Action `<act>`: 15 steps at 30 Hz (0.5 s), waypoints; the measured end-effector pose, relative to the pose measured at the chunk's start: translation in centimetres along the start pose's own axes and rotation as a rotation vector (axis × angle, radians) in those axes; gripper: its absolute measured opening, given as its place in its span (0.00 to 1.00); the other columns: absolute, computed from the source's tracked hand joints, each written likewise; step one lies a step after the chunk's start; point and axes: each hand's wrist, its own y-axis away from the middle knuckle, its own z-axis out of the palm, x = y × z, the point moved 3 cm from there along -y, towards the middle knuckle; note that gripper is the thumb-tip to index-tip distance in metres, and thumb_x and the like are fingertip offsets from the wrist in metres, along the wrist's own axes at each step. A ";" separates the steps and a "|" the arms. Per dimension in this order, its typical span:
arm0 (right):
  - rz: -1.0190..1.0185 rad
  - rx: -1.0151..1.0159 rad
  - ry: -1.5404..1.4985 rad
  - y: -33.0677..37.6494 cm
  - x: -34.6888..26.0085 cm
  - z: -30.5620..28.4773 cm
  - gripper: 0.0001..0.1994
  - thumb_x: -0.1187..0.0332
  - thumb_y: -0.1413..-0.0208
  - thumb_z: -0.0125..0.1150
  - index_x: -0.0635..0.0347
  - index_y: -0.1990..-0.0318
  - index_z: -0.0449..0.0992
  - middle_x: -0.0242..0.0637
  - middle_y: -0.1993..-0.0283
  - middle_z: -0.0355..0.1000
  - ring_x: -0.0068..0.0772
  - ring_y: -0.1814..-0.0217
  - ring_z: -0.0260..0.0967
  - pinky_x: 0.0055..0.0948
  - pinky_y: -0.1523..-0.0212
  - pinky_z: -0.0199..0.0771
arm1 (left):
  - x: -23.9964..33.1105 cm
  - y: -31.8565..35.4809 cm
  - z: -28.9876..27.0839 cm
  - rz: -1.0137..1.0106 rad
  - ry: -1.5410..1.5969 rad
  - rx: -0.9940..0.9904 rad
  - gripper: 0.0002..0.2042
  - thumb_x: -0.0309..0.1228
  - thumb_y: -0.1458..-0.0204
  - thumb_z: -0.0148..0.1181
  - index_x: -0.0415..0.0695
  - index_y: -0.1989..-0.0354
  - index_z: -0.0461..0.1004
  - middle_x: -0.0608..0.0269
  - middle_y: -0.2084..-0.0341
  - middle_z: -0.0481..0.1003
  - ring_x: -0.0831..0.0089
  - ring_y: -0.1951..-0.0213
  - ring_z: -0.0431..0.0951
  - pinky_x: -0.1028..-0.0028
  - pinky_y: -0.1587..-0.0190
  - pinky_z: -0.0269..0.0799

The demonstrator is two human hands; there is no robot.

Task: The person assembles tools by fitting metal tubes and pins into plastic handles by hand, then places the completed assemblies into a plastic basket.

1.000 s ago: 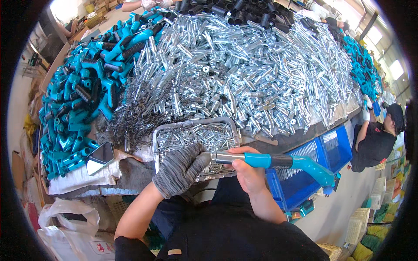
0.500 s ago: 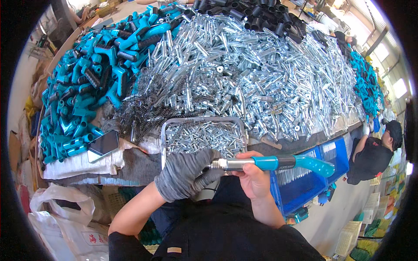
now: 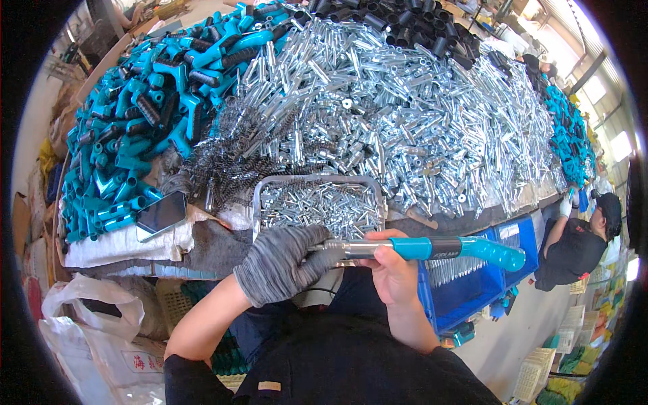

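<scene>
Level in front of my chest lies a tool with a steel barrel and a curved teal handle point(image 3: 412, 248) that has a black band. My left hand point(image 3: 283, 263), in a grey striped knit glove, is closed around the barrel's left end and hides its tip. Bare, my right hand point(image 3: 395, 273) grips the barrel beside the teal part, with the thumb in front and fingers behind. The handle's bent, rounded end points right. Just beyond my hands stands a metal-rimmed tray point(image 3: 317, 179) full of small steel pins.
Steel tubes and rods point(image 3: 418, 115) cover the table, with dark springs point(image 3: 236, 162), teal handles point(image 3: 135, 148) and black sleeves point(image 3: 405, 23) heaped around. A phone point(image 3: 162, 217) lies front left. Blue bins point(image 3: 466, 297) stand at right; a co-worker point(image 3: 574, 243) is farther right.
My gloved left hand has turned and now covers more of the ridged fitting at the barrel's left end. The tool has moved slightly right. Both hands keep their grip.
</scene>
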 end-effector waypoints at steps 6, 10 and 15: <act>0.028 0.056 0.090 0.1 0.2 -0.2 0.10 0.74 0.49 0.59 0.69 0.60 0.73 0.43 0.64 0.75 0.31 0.67 0.75 0.28 0.63 0.79 | 0.6 -0.1 -0.6 -0.156 -0.037 -0.125 0.17 0.34 0.53 0.62 0.43 0.56 0.71 0.51 0.64 0.74 0.55 0.65 0.77 0.62 0.65 0.73; 0.050 0.071 0.072 0.5 -0.1 -0.3 0.10 0.72 0.49 0.60 0.69 0.61 0.73 0.42 0.65 0.74 0.29 0.67 0.74 0.28 0.64 0.79 | 1.0 0.4 0.8 0.297 -0.277 0.168 0.15 0.40 0.45 0.54 0.40 0.61 0.74 0.50 0.74 0.75 0.56 0.68 0.78 0.63 0.63 0.73; 0.028 0.087 0.140 0.5 0.0 -0.6 0.10 0.71 0.48 0.58 0.69 0.61 0.72 0.43 0.65 0.74 0.30 0.68 0.75 0.25 0.66 0.79 | 0.8 -0.2 0.4 -0.312 -0.182 -0.360 0.20 0.39 0.53 0.61 0.42 0.54 0.70 0.48 0.61 0.73 0.52 0.64 0.77 0.60 0.67 0.72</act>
